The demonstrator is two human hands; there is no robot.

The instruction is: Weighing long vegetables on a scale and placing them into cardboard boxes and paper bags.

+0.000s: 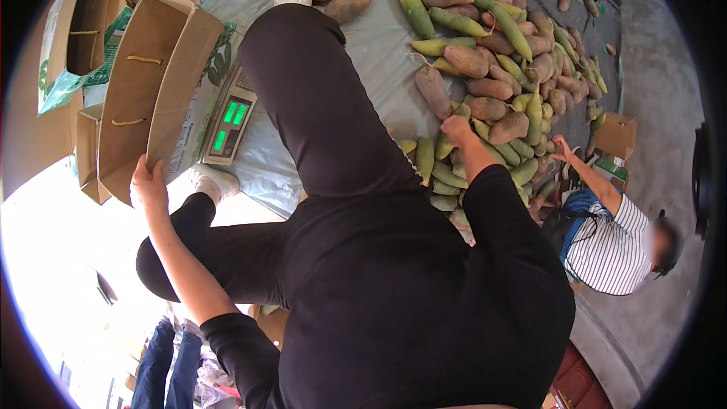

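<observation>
Black-clad torso and raised knee fill the centre of the head view as a person bends over a heap of produce. At left of centre, the left hand [148,185] closes its grip on the lower edge of an open cardboard box [155,83], which tilts toward the upper left beside more boxes [79,23]. Right of centre, the right hand [457,130] reaches into the pile of green and reddish-brown tubers [492,68] spread on a pale sheet [379,45]; its fingers curl among them, though whether they have closed on one cannot be told. A digital scale [229,123] sits between box and leg. At right, a co-worker in a striped shirt [615,250] also reaches in. Judged from this, steadying the box mouth toward the pile and taking one firm tuber at a time would serve best.
</observation>
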